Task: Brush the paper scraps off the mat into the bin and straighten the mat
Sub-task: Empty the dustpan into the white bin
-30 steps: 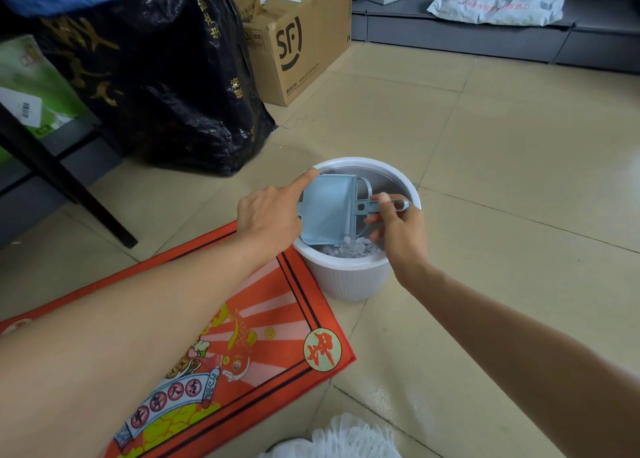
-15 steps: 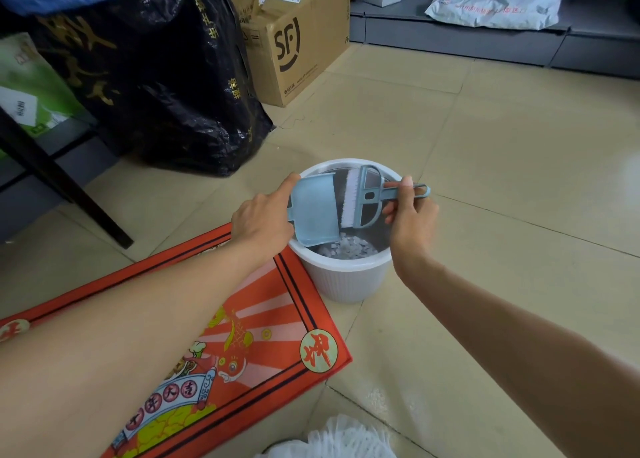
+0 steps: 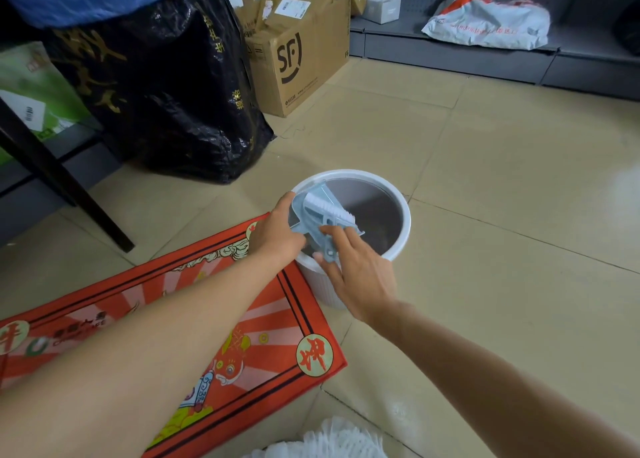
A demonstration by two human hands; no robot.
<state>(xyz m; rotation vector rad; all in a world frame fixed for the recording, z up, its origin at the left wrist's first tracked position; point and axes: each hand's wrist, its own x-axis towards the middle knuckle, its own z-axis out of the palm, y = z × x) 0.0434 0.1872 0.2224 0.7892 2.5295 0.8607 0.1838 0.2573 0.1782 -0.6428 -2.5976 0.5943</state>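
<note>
A white round bin stands on the tiled floor just past the mat's far right corner. Over its near left rim my left hand grips a light blue dustpan. A light blue hand brush with white bristles lies in the pan. My right hand holds the brush's handle with fingers spread over it. The red patterned mat lies at an angle on the floor under my left forearm. The bin's bottom is hidden by the hands and tools.
A big black bag and an SF cardboard box stand behind the bin. A dark furniture leg slants at left. Grey low shelving with a parcel bag runs along the back. A white fringed thing lies at the bottom edge.
The brush has come from the right side of the bin into the dustpan, and my right hand has moved left and nearer with it. The pan now sits lower at the bin's left rim.
</note>
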